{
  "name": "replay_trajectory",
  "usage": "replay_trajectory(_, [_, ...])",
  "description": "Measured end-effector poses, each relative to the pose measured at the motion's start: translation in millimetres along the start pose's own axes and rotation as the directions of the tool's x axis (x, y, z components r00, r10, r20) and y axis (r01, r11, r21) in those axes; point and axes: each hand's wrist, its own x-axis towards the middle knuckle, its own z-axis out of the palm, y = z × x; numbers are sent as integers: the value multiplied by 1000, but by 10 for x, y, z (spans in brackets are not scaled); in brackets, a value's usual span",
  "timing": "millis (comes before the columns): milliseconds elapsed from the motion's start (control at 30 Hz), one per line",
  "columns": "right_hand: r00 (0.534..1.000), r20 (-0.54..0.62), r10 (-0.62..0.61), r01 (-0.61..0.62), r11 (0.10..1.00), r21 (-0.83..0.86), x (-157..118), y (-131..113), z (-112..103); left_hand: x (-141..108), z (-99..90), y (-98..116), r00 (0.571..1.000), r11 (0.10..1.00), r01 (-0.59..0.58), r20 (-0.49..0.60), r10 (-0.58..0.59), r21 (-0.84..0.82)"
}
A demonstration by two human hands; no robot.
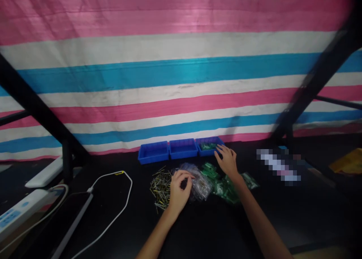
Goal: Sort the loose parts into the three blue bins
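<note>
My left hand (180,187) is over the clear plastic bags (201,185), its thumb and forefinger pinched together. Whatever lies between those fingertips is too small to make out. Just left of it spreads a pile of thin metal pins or screws (160,187), brass and silver in colour. My right hand (227,161) reaches to the front edge of the right blue tray (202,153), fingers apart and apparently holding nothing. Small green packets (208,146) lie inside that tray. More green packets (226,189) are heaped on the table beneath my right wrist.
Two more blue trays, the middle one (183,149) and the left one (153,153), stand in the same row. A white cable (124,206), a dark flat device (70,217) and a power strip (19,211) occupy the left. Black frame legs slant up on both sides before a striped sheet (181,74).
</note>
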Motion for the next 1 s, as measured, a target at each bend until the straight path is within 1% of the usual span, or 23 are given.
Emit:
replay_trajectory(200, [996,38,-76,74,996,47,330,125,-39,-6,-4,15,1000,1000,-13,-12,13,0])
replay_trajectory(267, [987,60,-149,145,988,53,402,174,-48,-7,-9,23,1000,1000,-12,-13,12,-2])
replay_trajectory(367, [955,108,-275,272,962,38,450,236,-42,-4,-15,22,1000,1000,-13,-27,13,-5])
replay_trajectory(467, [940,129,-316,319,948,-2,463,262,-31,-5,-9,5,999,1000,-15,-28,15,-12])
replay_trajectory(600, [935,182,-306,310,951,4,480,273,-39,-19,18,-19,999,1000,-6,-31,6,-1])
replay_trajectory(700, [942,244,-231,228,973,42,497,281,-62,-32,35,-22,1000,1000,4,-29,-4,21])
replay_trajectory(767, [944,262,-200,193,980,50,500,268,-86,-38,38,-16,1000,999,7,-28,-6,33])
replay_trajectory(833, [953,235,-191,183,982,56,481,220,-117,-41,34,-9,1000,999,8,-30,-7,42])
replay_trajectory(933, [974,150,-168,150,981,126,381,84,-171,-41,24,-1,1000,999,13,-27,-11,46])
replay_trajectory(967, [977,142,-161,138,978,157,327,33,-185,-41,20,1,1000,999,13,-22,-12,45])
replay_trajectory(1000, [975,159,-153,124,976,179,264,-14,-193,-41,18,1,1000,999,13,-16,-13,43])
